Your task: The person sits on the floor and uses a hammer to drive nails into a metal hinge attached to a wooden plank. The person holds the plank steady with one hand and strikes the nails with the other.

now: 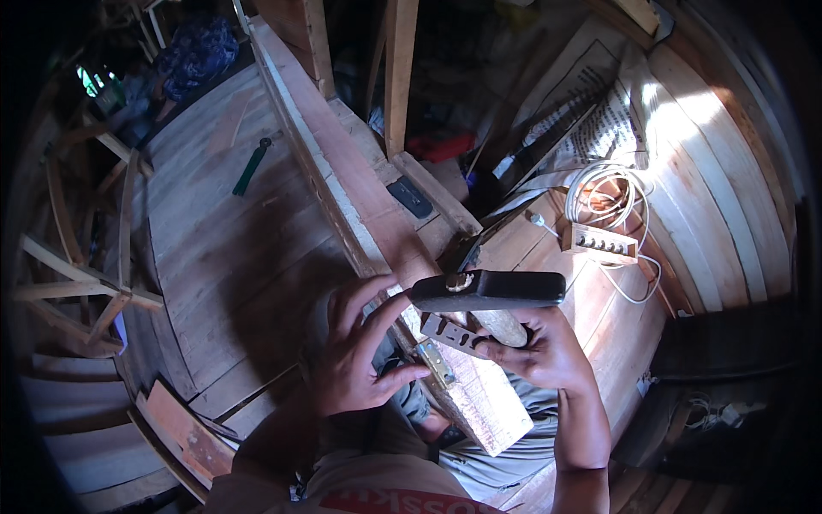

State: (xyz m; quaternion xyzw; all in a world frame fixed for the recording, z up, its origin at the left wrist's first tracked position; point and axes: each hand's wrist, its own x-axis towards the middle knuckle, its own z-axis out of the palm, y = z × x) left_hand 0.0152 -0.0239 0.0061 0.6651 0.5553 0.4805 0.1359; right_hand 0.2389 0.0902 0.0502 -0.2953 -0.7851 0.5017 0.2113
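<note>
My right hand (544,349) is closed around the pale handle of a hammer (490,290) with a black head. Its thumb also presses a small flat piece with dark slots (449,332), whose kind I cannot make out. My left hand (358,351) has its fingers apart, with the thumb beside a brass-coloured hinge (437,364). That hinge lies at the edge of a long wooden board (488,403), which slopes away from my lap toward the far left. The left index fingertip comes close to the hammer head; contact is unclear.
A green-handled tool (252,169) lies on the plank floor (257,248) at left. To the right are a power strip (602,244) and a coiled white cable (599,193). A dark flat object (410,197) rests beyond the board. Wooden frames (94,283) stand far left.
</note>
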